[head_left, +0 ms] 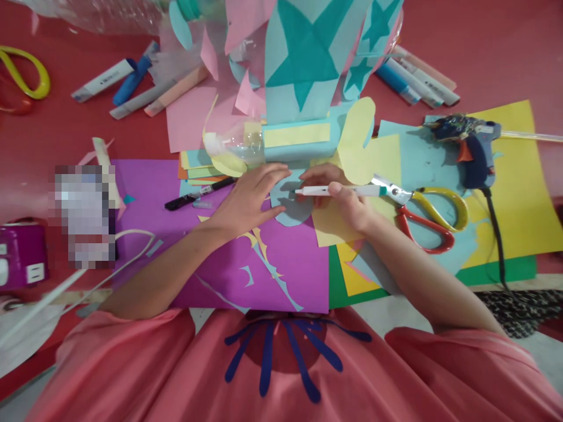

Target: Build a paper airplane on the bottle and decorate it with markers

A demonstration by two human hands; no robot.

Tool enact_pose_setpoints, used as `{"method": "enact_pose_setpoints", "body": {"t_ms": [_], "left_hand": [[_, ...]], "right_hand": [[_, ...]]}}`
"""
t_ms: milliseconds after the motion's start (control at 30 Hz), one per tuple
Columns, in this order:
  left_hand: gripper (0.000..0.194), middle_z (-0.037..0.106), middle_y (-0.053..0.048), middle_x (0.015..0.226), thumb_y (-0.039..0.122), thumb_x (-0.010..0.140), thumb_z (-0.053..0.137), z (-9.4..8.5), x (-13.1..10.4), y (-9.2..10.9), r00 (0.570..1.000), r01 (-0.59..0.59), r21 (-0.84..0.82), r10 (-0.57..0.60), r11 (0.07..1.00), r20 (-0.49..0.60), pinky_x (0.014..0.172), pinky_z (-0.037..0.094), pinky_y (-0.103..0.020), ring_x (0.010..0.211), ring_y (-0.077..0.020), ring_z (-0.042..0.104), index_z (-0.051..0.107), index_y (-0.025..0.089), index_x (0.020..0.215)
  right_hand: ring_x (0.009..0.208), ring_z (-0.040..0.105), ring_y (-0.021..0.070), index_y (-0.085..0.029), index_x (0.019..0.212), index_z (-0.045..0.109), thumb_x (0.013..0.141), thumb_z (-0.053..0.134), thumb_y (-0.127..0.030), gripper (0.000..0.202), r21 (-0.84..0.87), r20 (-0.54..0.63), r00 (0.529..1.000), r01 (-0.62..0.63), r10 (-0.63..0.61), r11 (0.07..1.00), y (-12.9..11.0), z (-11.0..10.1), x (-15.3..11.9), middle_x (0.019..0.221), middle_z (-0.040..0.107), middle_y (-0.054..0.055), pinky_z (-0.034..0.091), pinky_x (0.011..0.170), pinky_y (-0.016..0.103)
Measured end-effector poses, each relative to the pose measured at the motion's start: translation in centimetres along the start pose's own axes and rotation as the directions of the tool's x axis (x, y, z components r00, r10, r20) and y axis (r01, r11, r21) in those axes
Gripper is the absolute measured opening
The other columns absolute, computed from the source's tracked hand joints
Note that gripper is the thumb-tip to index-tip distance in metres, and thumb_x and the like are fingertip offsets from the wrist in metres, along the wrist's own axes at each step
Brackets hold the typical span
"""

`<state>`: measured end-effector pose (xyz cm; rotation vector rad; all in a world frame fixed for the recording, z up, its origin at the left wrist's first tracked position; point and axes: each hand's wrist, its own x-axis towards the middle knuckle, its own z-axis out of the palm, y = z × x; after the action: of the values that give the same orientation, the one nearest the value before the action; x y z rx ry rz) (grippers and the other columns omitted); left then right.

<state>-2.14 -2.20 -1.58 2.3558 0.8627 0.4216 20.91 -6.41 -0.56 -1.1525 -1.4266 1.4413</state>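
A white marker (347, 191) with a teal band lies in my right hand (338, 193), its tip pointing left over a rounded light-blue paper piece (290, 202). My left hand (255, 196) rests at the left edge of that piece, fingers stretched out and thumb apart. Just beyond my hands lies a clear plastic bottle (240, 142) wrapped in blue paper with a pale yellow strip (297, 135). A pale yellow rounded cutout (358, 143) stands at its right end. By my left wrist is a black marker (200, 194).
Scissors (422, 214) with red and yellow handles lie right of my right hand, near a glue gun (475, 143) with its cord. Paper scraps (268, 258) litter the purple sheet (303, 275). Several markers (138, 73) and star-patterned paper (308, 53) are farther back.
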Motion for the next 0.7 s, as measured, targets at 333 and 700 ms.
{"method": "enact_pose_setpoints", "body": {"t_ms": [333,700], "left_hand": [[0.065,0.060,-0.010,0.136,0.028,0.082,0.073,-0.6,0.4,0.9,0.988,0.156,0.131,-0.157,0.979,0.003,0.106,0.043,-0.043,0.128,-0.0298,0.054,0.045,0.020,0.141],[0.067,0.059,-0.010,0.134,0.029,0.083,0.073,-0.3,0.3,0.7,0.989,0.144,0.135,-0.147,0.980,0.006,0.105,0.042,-0.043,0.126,-0.0290,0.053,0.042,0.021,0.142]], "right_hand": [[0.063,0.056,0.0126,-0.022,0.084,0.059,0.085,0.062,-0.056,0.034,0.028,-0.021,0.999,-0.029,0.029,0.999,-1.0,1.3,2.0,0.075,0.060,0.001,0.048,0.060,0.028],[0.070,0.061,0.0137,-0.021,0.078,0.060,0.083,0.062,-0.031,0.012,-0.115,-0.007,0.999,0.049,-0.050,0.992,-0.7,2.4,2.9,0.077,0.068,0.002,0.050,0.065,0.029]]}}
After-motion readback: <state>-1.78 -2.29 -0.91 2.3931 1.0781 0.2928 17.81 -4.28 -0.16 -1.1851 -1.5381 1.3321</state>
